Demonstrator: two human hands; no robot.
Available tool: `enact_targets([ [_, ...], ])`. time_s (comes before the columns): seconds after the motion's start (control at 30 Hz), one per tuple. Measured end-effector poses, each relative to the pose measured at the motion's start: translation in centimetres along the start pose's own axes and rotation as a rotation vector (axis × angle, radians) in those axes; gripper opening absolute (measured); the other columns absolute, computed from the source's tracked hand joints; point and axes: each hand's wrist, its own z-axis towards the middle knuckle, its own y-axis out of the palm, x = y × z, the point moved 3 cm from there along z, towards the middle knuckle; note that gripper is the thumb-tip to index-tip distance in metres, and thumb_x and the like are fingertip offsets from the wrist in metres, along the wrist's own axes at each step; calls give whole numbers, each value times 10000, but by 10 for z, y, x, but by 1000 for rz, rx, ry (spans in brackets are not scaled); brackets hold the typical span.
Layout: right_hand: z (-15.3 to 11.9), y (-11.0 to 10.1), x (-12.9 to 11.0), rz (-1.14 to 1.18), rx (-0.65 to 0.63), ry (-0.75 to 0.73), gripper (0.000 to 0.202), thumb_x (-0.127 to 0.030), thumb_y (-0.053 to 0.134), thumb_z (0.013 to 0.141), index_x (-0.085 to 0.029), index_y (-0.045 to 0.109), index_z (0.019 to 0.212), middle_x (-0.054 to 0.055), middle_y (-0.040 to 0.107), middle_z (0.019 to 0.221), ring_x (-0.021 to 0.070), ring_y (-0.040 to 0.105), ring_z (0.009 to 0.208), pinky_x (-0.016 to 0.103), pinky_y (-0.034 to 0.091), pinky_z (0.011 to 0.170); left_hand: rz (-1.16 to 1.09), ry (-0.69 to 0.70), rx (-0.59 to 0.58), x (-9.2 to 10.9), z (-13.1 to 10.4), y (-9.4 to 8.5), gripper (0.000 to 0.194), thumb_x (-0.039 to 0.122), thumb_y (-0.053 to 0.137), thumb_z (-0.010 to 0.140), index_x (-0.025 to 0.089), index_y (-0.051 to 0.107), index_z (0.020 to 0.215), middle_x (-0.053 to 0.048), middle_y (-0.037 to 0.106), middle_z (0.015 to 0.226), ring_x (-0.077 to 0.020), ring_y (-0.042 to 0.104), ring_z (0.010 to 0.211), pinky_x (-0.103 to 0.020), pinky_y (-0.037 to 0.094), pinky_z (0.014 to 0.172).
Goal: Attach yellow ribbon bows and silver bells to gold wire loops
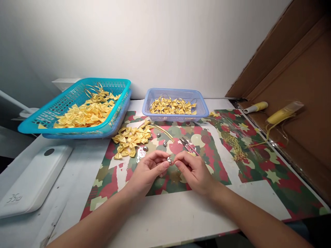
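Bell (pixel 169 160) and fingertips meet above the bench (pixel 144 220), about midway between its side edges and well in from the front edge. The left hand (pixel 148 168) has it pinched between thumb and fingertips, with barely a gap beyond the bell's own width. The right hand (pixel 195 170) has thumb and forefinger closed together at the bell's side; whether a loop or thread lies between them is too small to tell.

For this fine handling, a light, steady pinch from the left should serve best, as something so round and slick could roll. Keeping the right fingertips square to the bell and both wrists low would probably steady the work.

The bell is shiny, silvery and rounded, like the loose bells (pixel 164 143) just beyond the hands. To their left, towards the bench's left edge, lies a heap of yellow bows (pixel 130 137), satiny and folded to points. More fill the turquoise basket (pixel 74 130) at the back left corner and the blue basket (pixel 178 118) along the back edge, both of perforated plastic. Curved gold cords (pixel 165 132) and slim, pointed snips (pixel 191 148) lie on a printed sheet (pixel 168 187), torn in places; a crinkled tangle of gold thread (pixel 235 148) sits towards the right edge.
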Motion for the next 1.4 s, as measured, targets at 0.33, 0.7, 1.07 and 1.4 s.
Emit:
enact_targets([
  [0.33,0,6,-1,67,-98,59,130,-257,321,980,-238,431,914,-54,415,644,110,358,508,248,286,509,267,242,52,10,-1,-5,113,325,753,725,219,761,688,-35,550,808,-132,530,696,-229,440,560],
  [0.7,4,8,25,467,31,225,154,-377,400,969,-234,452,945,-52,387,658,111,370,595,244,293,551,592,475,164,42,0,-35,170,357,599,859,206,647,920,-32,608,907,-162,542,808,-263,437,706],
  [1.07,3,7,25,501,111,272,176,-420,463,952,-248,499,942,-60,465,631,101,426,602,231,341,572,1189,406,-530,11,-60,-46,97,253,642,842,221,708,906,-36,641,809,-148,576,685,-234,410,594],
  [1.4,0,-1,12,372,303,157,72,-294,594,880,-225,579,893,-2,630,779,122,647,717,223,508,614,-126,-88,94,1,15,-10,336,417,721,749,156,723,960,-34,652,760,-67,459,539,-206,379,532],
])
